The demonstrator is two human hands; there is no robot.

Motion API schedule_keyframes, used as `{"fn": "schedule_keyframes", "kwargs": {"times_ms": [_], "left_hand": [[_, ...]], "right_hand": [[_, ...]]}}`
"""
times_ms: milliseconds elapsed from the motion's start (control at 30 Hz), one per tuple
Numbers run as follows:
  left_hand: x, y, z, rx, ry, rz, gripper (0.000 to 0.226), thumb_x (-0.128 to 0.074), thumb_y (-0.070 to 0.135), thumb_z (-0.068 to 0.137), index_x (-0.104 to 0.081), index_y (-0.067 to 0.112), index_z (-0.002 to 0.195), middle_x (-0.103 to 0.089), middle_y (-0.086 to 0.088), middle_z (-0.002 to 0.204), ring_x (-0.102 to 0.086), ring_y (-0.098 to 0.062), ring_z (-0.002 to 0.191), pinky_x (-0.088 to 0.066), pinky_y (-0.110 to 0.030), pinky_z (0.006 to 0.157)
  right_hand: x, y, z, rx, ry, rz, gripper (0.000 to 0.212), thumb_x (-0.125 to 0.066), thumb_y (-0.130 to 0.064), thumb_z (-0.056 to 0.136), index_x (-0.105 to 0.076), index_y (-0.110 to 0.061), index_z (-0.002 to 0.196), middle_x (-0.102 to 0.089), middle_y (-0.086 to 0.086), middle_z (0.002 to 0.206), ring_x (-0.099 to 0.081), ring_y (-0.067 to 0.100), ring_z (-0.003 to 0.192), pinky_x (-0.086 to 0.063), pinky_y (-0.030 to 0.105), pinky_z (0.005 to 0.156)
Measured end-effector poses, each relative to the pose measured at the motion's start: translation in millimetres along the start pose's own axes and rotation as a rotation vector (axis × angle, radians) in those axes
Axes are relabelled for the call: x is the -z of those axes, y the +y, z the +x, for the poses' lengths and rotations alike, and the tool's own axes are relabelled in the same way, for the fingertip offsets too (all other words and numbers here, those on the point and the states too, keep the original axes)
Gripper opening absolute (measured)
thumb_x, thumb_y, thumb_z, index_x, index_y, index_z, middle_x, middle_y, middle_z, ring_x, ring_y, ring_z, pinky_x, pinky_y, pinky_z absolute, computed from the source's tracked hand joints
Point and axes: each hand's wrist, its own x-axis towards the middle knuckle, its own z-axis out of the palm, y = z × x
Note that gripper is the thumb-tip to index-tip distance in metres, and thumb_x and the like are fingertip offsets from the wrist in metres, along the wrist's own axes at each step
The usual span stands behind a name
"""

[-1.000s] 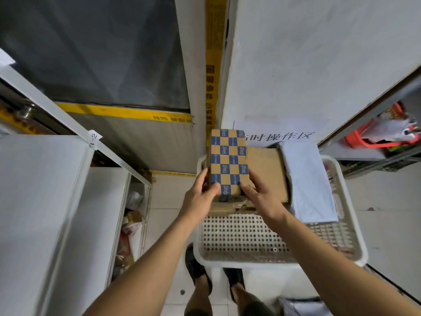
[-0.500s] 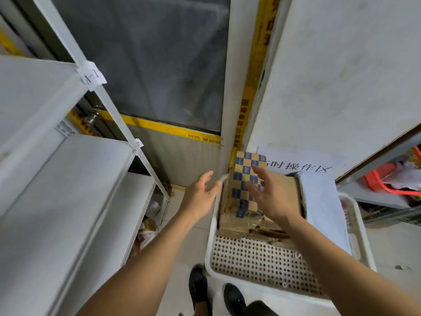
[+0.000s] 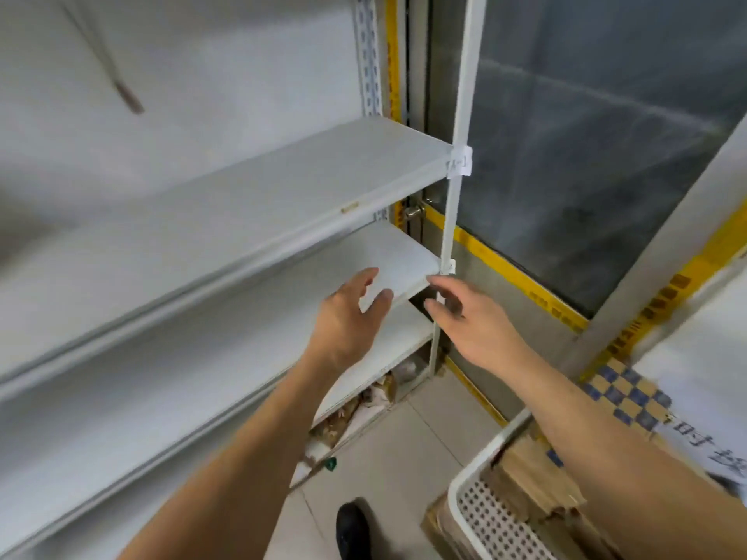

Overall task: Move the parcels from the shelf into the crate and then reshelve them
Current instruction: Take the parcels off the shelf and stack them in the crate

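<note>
Both hands hover in front of the white metal shelf (image 3: 250, 187), holding nothing. My left hand (image 3: 349, 321) has relaxed, spread fingers over the middle shelf board. My right hand (image 3: 469, 317) is likewise loose, near the shelf's front right post (image 3: 454, 196). The visible shelf boards carry no parcels. At the lower right stands the white perforated crate (image 3: 481, 507). Inside it leans the blue-and-tan checkered parcel (image 3: 628, 394) against brown cardboard parcels (image 3: 533, 478), partly hidden by my right forearm.
A glass door with yellow tape strips (image 3: 497, 260) stands behind the shelf post. Crumpled bags and litter (image 3: 364, 406) lie under the lowest shelf. A white sheet with printed characters (image 3: 707, 438) sits at the right edge. My black shoe (image 3: 353, 531) rests on the tiled floor.
Both hands let go of the checkered parcel, leaving it in the crate, and moved up and left toward the shelf. The view swung left from the crate to the shelf.
</note>
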Motion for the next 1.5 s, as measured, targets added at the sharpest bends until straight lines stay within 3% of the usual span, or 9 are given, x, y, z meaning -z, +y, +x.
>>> {"fn": "schedule_keyframes", "kwargs": {"times_ms": [167,267,400,800,967,1133,1267,1400,1500], "left_hand": [[113.7,-39.5,-30.0,0.098,0.315,0.002,0.051,-0.064,0.043,0.102,-0.057,0.024,0.148,-0.064,0.004,0.144,-0.060,-0.014,0.132,-0.044,-0.023,0.103],[178.0,-68.6,-53.9,0.156,0.491,0.002,0.050,-0.067,0.041,0.101,-0.059,0.022,0.146,-0.064,0.006,0.144,-0.062,-0.013,0.128,-0.042,-0.019,0.099],[254.5,-112.9,-85.4,0.235,0.669,0.027,0.052,-0.066,0.041,0.101,-0.057,0.019,0.148,-0.062,0.002,0.147,-0.061,-0.017,0.131,-0.049,-0.034,0.108],[442.1,-246.3,-132.1,0.360,1.026,0.151,0.061,-0.065,0.043,0.099,-0.047,0.016,0.151,-0.053,-0.011,0.149,-0.056,-0.029,0.131,-0.049,-0.049,0.109],[514.6,-275.3,-118.1,0.373,1.081,0.073,0.065,-0.067,0.036,0.098,-0.041,0.014,0.153,-0.051,-0.009,0.151,-0.050,-0.026,0.136,-0.044,-0.044,0.114],[554.6,-296.7,-101.9,0.491,1.067,-0.104,0.080,-0.065,0.030,0.098,-0.022,0.015,0.164,-0.037,-0.010,0.165,-0.037,-0.028,0.151,-0.031,-0.043,0.123],[568.9,-304.1,-95.8,0.510,1.018,-0.294,0.081,-0.063,0.025,0.099,-0.017,0.020,0.166,-0.043,-0.005,0.160,-0.045,-0.024,0.142,-0.039,-0.040,0.113],[571.8,-304.8,-95.9,0.445,1.009,-0.369,0.082,-0.063,0.027,0.096,-0.021,0.025,0.165,-0.050,0.003,0.144,-0.050,-0.014,0.123,-0.043,-0.034,0.104],[566.0,-311.2,-93.7,0.404,1.021,-0.398,0.070,-0.064,0.061,0.085,-0.044,0.039,0.149,-0.052,0.003,0.143,-0.055,-0.021,0.128,-0.049,-0.050,0.110]], "right_hand": [[-60.2,-98.9,38.9,0.267,-0.165,0.017,0.046,-0.062,-0.034,0.105,-0.056,-0.023,0.150,-0.060,-0.006,0.147,-0.057,0.009,0.130,-0.048,0.031,0.110],[-101.3,-161.3,56.0,0.396,-0.214,0.024,0.045,-0.066,-0.030,0.103,-0.060,-0.019,0.146,-0.064,-0.002,0.142,-0.060,0.011,0.128,-0.048,0.030,0.110],[-169.1,-237.7,73.0,0.524,-0.288,0.051,0.045,-0.070,-0.031,0.100,-0.062,-0.020,0.143,-0.068,-0.001,0.137,-0.063,0.013,0.124,-0.049,0.037,0.111],[-372.8,-428.5,85.5,0.602,-0.538,0.143,0.055,-0.068,-0.040,0.100,-0.053,-0.024,0.151,-0.060,0.001,0.148,-0.057,0.013,0.134,-0.045,0.035,0.115],[-427.2,-492.8,82.0,0.531,-0.630,0.244,0.068,-0.065,-0.047,0.101,-0.040,-0.028,0.161,-0.047,0.001,0.160,-0.048,0.016,0.144,-0.041,0.036,0.118],[-460.6,-534.2,88.5,0.446,-0.701,0.365,0.080,-0.063,-0.044,0.104,-0.018,-0.026,0.168,-0.033,0.001,0.169,-0.035,0.018,0.153,-0.029,0.025,0.111],[-480.8,-550.8,102.2,0.358,-0.752,0.442,0.091,-0.063,-0.050,0.102,-0.007,-0.024,0.170,-0.024,0.000,0.173,-0.029,0.020,0.156,-0.026,0.036,0.124],[-490.5,-552.5,110.1,0.308,-0.771,0.533,0.109,-0.070,-0.073,0.083,-0.019,-0.028,0.168,-0.035,-0.001,0.169,-0.039,0.021,0.151,-0.033,0.050,0.125],[-484.5,-550.2,119.8,0.262,-0.709,0.606,0.106,-0.069,-0.092,0.064,-0.046,-0.032,0.148,-0.059,-0.004,0.148,-0.058,0.020,0.133,-0.047,0.054,0.113]]}}
